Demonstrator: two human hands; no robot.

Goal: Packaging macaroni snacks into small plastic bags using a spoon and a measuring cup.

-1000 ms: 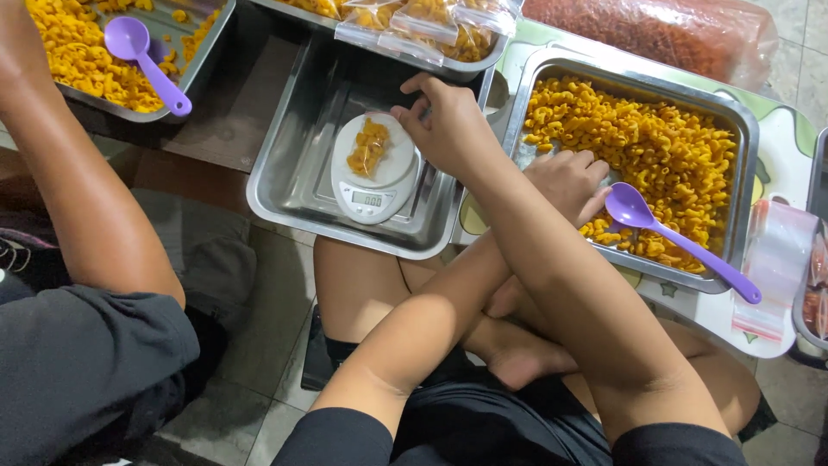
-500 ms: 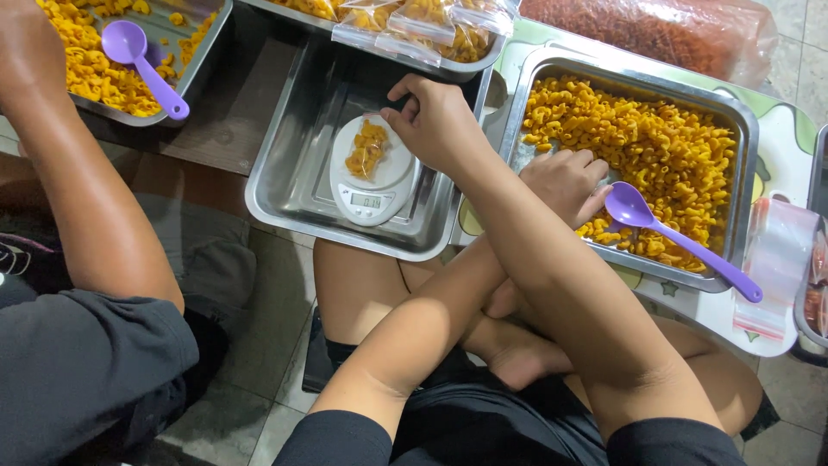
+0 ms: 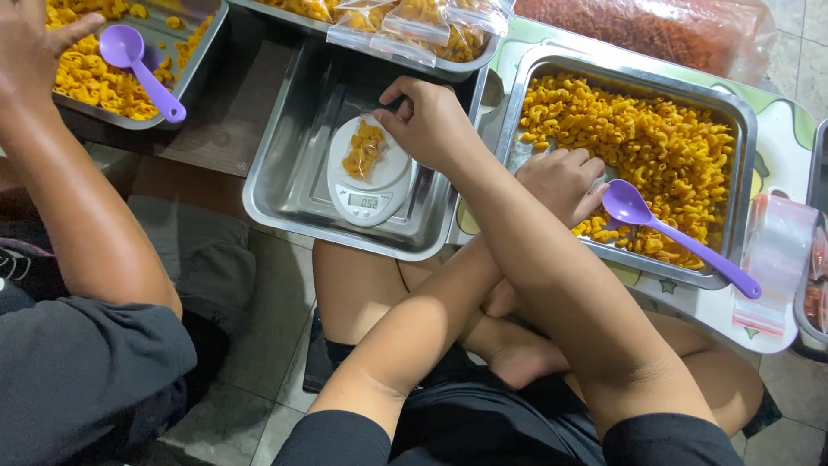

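Since the earlier frame the right hand has slid slightly toward nine o'clock over the scale, while the left hand has stayed on the tray of snacks. The arms are crossed. The right hand's fingers pinch the edge of a clear bag of yellow snacks, which lies on the round white scale inside an otherwise bare steel tray. The left hand rests curled in the steel tray of yellow snacks at three o'clock; whether it grips anything I cannot tell. A purple scoop lies just beside it. At ten o'clock a co-worker's hand hovers over another snack tray holding a second purple scoop.
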